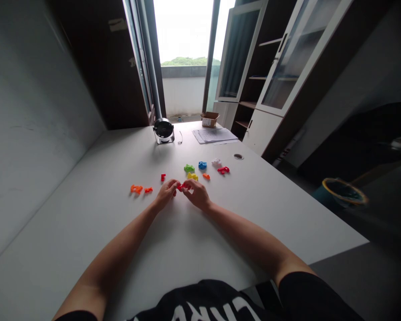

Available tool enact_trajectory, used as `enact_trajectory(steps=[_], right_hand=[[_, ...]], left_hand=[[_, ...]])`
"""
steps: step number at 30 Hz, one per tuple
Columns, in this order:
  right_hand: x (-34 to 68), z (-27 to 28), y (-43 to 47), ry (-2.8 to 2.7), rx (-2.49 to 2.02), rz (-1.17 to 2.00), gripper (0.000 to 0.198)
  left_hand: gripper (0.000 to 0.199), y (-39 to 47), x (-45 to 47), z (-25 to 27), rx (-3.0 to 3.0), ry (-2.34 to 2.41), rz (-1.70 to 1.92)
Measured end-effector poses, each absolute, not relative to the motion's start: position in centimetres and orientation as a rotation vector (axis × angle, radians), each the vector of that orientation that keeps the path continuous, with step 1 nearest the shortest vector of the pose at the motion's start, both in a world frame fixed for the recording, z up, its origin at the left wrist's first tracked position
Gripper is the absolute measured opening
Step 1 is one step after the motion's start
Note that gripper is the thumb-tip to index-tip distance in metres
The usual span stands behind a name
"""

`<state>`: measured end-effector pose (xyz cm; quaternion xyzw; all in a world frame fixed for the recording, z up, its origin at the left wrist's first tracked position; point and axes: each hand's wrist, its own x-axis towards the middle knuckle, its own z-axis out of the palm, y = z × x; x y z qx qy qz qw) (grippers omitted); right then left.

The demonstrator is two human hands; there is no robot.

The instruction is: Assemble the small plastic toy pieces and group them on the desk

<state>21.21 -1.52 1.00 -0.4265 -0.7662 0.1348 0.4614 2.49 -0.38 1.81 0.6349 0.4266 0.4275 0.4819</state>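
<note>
Between my fingertips, just above the white table, is a small red plastic piece (pixel 181 187); its exact shape is partly covered by the fingers. My left hand (pixel 167 192) pinches its left end, and my right hand (pixel 196 192) grips its right end. Right behind my right hand lies a yellow plastic piece (pixel 192 176). A smaller red piece (pixel 163 177) rests beyond my left hand. Two orange pieces, a larger one (pixel 136 189) and a smaller one (pixel 148 190), lie to the left of my left hand.
Farther back lie green (pixel 189 168), blue (pixel 202 165), white (pixel 216 162), red (pixel 223 170) and orange (pixel 206 176) pieces. A black round device (pixel 163 129), papers (pixel 215 135) and a cardboard box (pixel 209 119) stand at the table's far end. A bin (pixel 344 191) is off the right edge.
</note>
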Motion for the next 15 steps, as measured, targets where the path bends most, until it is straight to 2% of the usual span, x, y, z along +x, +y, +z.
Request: enact_trajectory(steps=[15], right_hand=[[21.48, 1.46, -1.54, -1.831, -1.124, 0.350, 0.026]], left_hand=[[0.034, -0.29, 2.24, 1.60, 1.608, 1.012, 1.030]])
